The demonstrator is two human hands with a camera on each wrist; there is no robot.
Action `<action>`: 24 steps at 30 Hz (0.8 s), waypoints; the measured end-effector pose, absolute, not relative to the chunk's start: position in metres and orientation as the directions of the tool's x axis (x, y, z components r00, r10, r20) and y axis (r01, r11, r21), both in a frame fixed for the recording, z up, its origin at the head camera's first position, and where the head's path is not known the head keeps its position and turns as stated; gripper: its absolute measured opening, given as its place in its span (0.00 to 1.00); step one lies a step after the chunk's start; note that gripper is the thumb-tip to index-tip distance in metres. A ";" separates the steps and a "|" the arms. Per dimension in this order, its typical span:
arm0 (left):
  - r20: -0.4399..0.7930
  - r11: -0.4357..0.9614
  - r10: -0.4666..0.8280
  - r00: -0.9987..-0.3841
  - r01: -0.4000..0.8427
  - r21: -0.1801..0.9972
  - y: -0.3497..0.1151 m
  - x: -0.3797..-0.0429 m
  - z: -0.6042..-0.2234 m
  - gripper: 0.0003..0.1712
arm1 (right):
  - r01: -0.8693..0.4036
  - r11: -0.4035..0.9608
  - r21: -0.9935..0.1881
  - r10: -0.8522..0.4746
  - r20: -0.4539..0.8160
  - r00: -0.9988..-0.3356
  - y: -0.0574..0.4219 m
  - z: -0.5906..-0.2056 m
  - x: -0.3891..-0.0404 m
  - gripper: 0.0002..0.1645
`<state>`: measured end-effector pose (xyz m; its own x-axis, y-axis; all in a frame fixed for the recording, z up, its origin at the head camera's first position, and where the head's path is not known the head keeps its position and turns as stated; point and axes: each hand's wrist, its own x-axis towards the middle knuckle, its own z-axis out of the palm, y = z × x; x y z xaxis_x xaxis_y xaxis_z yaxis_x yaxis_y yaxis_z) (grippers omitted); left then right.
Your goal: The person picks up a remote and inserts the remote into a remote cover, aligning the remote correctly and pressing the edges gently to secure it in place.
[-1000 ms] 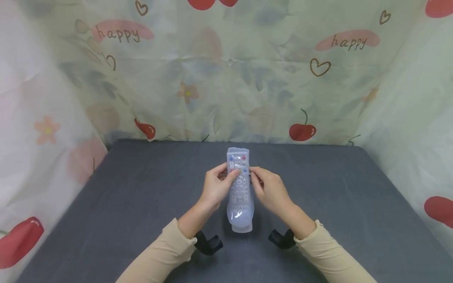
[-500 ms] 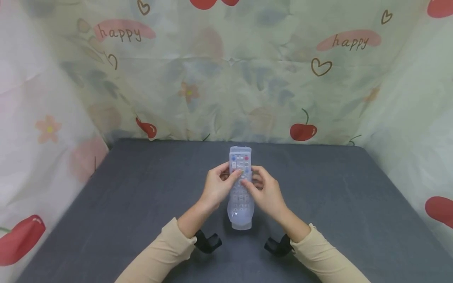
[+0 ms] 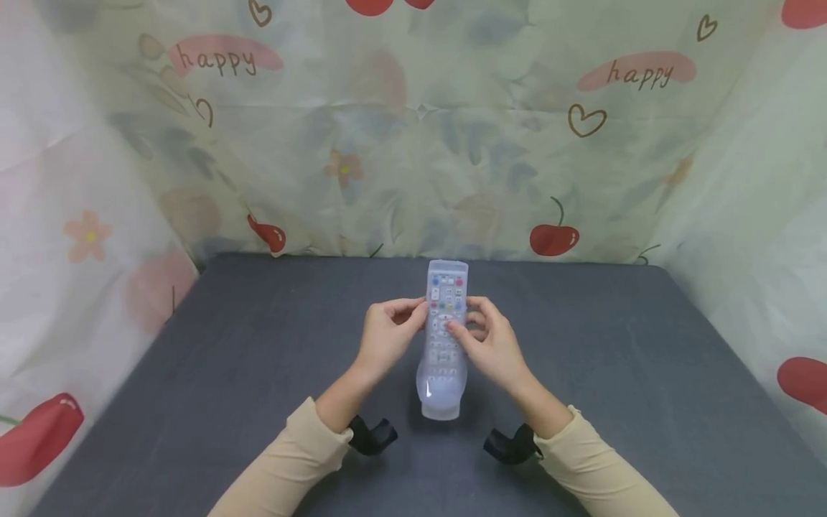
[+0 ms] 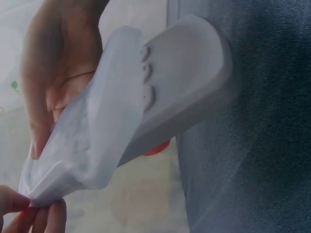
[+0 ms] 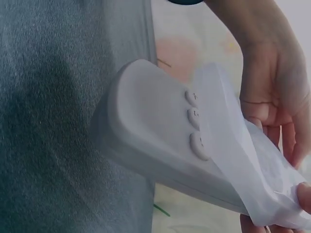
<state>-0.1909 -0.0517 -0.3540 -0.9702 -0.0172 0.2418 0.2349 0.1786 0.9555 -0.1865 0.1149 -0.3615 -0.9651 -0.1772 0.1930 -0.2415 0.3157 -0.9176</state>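
A light grey remote control (image 4: 189, 68) is held up in front of me, its buttons facing me. A translucent soft cover (image 3: 446, 359) lies over most of it, and coloured buttons show through. In both wrist views the cover's lower edge stands away from the remote, whose rounded lower end and a few buttons are bare. My left hand (image 3: 388, 332) pinches the cover's left edge with thumb and fingers. My right hand (image 3: 496, 346) holds the right side, thumb pressed on the front and fingers partly hidden behind.
A dark grey cloth-covered table (image 3: 258, 373) lies beneath the hands. Printed fabric (image 3: 413, 143) hangs behind it and along both sides. Black straps (image 3: 373, 436) sit at both wrists.
The right thumb has come onto the front of the cover, and the left thumb has moved from the front to the left edge. The remote's upper end has shifted slightly right and up.
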 end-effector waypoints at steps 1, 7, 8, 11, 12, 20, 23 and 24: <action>0.267 0.204 -0.029 -0.963 0.256 0.945 -0.051 -0.190 -0.355 0.11 | -0.238 0.308 -0.921 -0.176 0.190 -0.966 0.114 -0.362 -0.186 0.23; 0.393 0.349 -0.063 -0.917 0.349 0.870 -0.047 -0.187 -0.356 0.08 | -0.178 0.223 -0.958 -0.137 0.150 -0.979 0.108 -0.363 -0.183 0.21; 0.405 0.364 -0.064 -0.912 0.357 0.860 -0.046 -0.187 -0.356 0.08 | -0.163 0.208 -0.964 -0.127 0.138 -0.982 0.107 -0.362 -0.182 0.21; 0.431 0.393 -0.065 -0.900 0.374 0.840 -0.045 -0.186 -0.355 0.07 | -0.122 0.170 -0.978 -0.093 0.108 -0.990 0.104 -0.362 -0.182 0.20; 0.433 0.400 -0.067 -0.899 0.374 0.837 -0.044 -0.186 -0.355 0.07 | -0.113 0.161 -0.981 -0.083 0.100 -0.992 0.103 -0.362 -0.182 0.20; 0.437 0.398 -0.077 -0.896 0.375 0.837 -0.041 -0.184 -0.360 0.07 | -0.055 0.129 -0.990 -0.032 0.052 -0.998 0.101 -0.365 -0.181 0.21; 0.450 0.390 -0.085 -0.889 0.386 0.836 -0.040 -0.183 -0.360 0.07 | -0.057 0.117 -0.991 -0.021 0.055 -0.998 0.100 -0.365 -0.181 0.21; 0.453 0.388 -0.088 -0.887 0.389 0.836 -0.040 -0.182 -0.360 0.07 | -0.057 0.112 -0.992 -0.016 0.056 -0.998 0.100 -0.364 -0.181 0.21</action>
<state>-0.1822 -0.0403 -0.3598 -0.8870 -0.0876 0.4534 0.3889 0.3880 0.8356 -0.1807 0.0995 -0.3643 -0.9983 -0.0159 0.0555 -0.0570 0.1120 -0.9921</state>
